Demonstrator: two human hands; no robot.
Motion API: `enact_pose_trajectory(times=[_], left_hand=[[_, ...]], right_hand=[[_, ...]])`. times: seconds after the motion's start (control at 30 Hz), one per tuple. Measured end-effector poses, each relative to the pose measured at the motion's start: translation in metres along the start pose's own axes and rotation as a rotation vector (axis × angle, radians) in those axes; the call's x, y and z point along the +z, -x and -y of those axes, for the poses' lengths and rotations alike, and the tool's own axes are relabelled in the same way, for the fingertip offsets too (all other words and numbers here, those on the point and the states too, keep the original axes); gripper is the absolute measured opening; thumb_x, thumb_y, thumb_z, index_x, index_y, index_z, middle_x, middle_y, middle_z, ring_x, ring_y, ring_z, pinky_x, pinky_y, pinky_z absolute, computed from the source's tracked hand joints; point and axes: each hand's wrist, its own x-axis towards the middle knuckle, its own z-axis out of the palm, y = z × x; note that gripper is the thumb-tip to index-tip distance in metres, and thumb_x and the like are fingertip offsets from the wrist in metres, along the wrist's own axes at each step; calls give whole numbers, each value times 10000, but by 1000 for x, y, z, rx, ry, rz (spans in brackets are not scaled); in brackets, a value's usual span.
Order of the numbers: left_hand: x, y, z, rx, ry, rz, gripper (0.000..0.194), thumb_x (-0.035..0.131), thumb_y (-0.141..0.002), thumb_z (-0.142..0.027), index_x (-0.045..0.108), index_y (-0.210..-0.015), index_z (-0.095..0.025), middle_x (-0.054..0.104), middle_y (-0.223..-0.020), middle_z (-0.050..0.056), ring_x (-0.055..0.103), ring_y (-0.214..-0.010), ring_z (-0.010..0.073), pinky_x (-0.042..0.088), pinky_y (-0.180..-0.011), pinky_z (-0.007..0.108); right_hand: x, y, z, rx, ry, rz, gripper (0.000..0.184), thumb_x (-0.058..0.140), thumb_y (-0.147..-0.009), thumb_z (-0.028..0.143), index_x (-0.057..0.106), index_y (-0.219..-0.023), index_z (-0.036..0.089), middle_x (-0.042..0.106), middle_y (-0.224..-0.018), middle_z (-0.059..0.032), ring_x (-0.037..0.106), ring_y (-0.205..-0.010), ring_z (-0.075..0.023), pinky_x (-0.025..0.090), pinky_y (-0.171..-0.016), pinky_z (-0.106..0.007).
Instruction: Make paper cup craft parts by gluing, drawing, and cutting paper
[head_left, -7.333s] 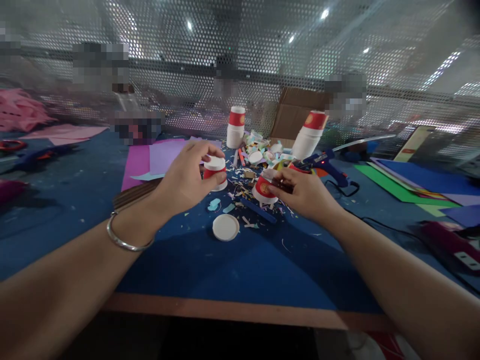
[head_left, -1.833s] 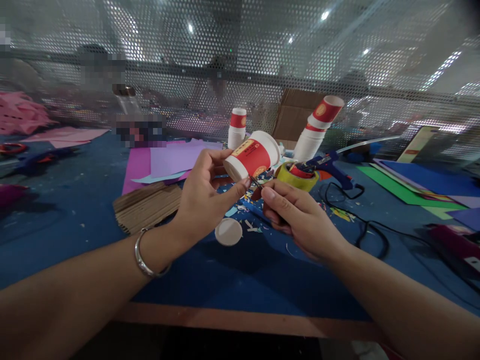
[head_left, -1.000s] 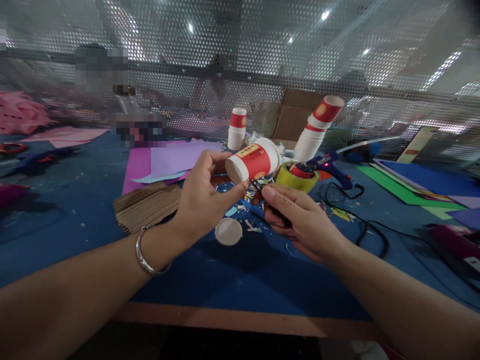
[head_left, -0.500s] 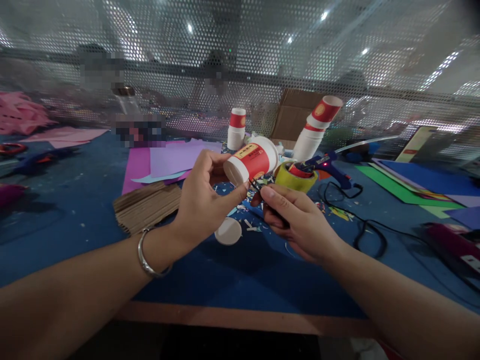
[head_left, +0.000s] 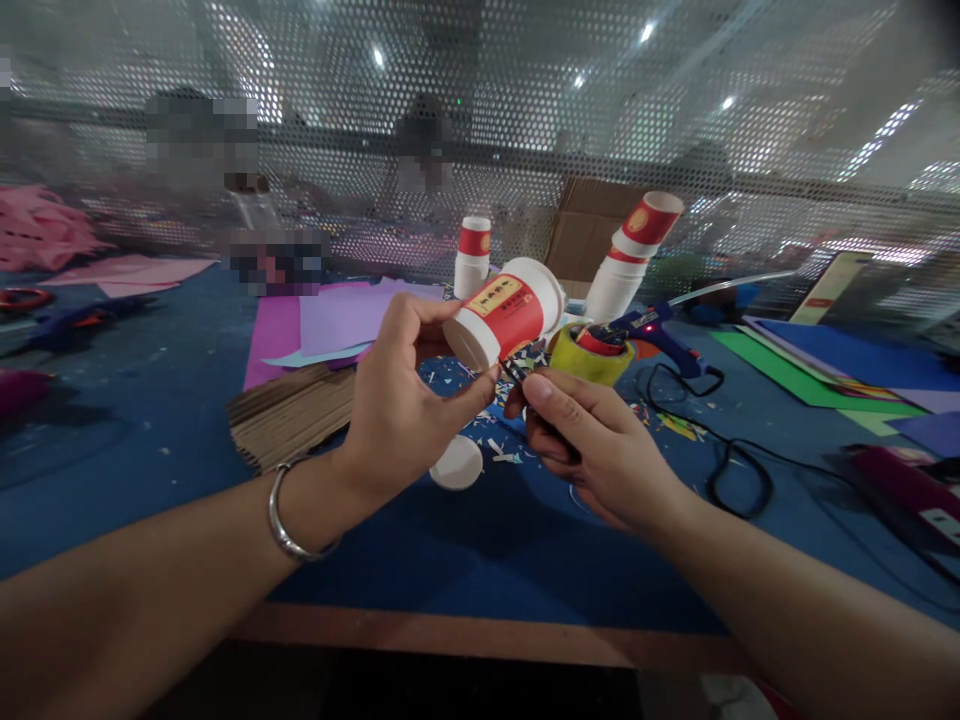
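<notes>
My left hand (head_left: 401,405) is closed round a red and white paper cup (head_left: 514,310), which lies tilted on its side in the air with its base toward me. The thumb presses near the cup's base. My right hand (head_left: 581,430) is wrapped round a slim black tool (head_left: 512,371), whose narrow tip meets the cup's lower side by my left thumb. Most of the tool is hidden in the fist, so its exact kind does not show. Below the cup, a white round disc (head_left: 456,462) lies on the blue table (head_left: 480,570).
Paper scraps (head_left: 502,450) litter the table under my hands. Behind stand two stacks of cups (head_left: 472,260), (head_left: 630,260). A yellow tape roll (head_left: 592,360) and a blue glue gun (head_left: 660,335) with a cord are right; corrugated cardboard (head_left: 292,410) and purple paper (head_left: 337,320) are left.
The cup has rolled a little in my left hand, showing more of its yellow label, and its rim end sits slightly higher. My right hand has barely moved.
</notes>
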Motion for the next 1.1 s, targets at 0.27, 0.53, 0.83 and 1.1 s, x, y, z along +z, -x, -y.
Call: enact_pose_trajectory(times=[0.27, 0.53, 0.83, 1.1], left_hand=[[-1, -1, 2, 7, -19, 11, 462, 847, -725, -191, 555, -1081, -212, 676, -1060, 48, 688, -941, 219, 575, -885, 389], [-1, -3, 9, 124, -35, -13, 503, 860, -672, -158, 577, -1087, -197, 697, -1059, 56, 708, -917, 217, 598, -830, 376], [9, 3, 7, -43, 51, 86, 475, 873, -704, -243, 570, -1070, -242, 705, -1076, 58, 704, -951, 238, 580, -872, 437], [6, -4, 6, -191, 130, 101, 487, 887, -675, -239, 584, -1055, -202, 732, -1049, 64, 711, -958, 234, 573, -890, 420]], right_hand=[[-1, 1, -1, 1, -16, 4, 391, 698, -888, 551, 611, -783, 184, 292, -571, 85, 217, -469, -43, 106, -387, -201], [2, 2, 2, -5, -48, -25, 425, 743, -843, 558, 593, -738, 174, 305, -548, 90, 218, -453, -30, 105, -374, -174], [3, -2, 6, 5, -71, -61, 467, 774, -796, 587, 603, -717, 160, 391, -524, 77, 243, -420, -17, 118, -361, -171], [-1, -5, 4, 40, -81, -66, 441, 665, -896, 573, 568, -716, 182, 435, -517, 65, 299, -393, -34, 153, -350, -180]])
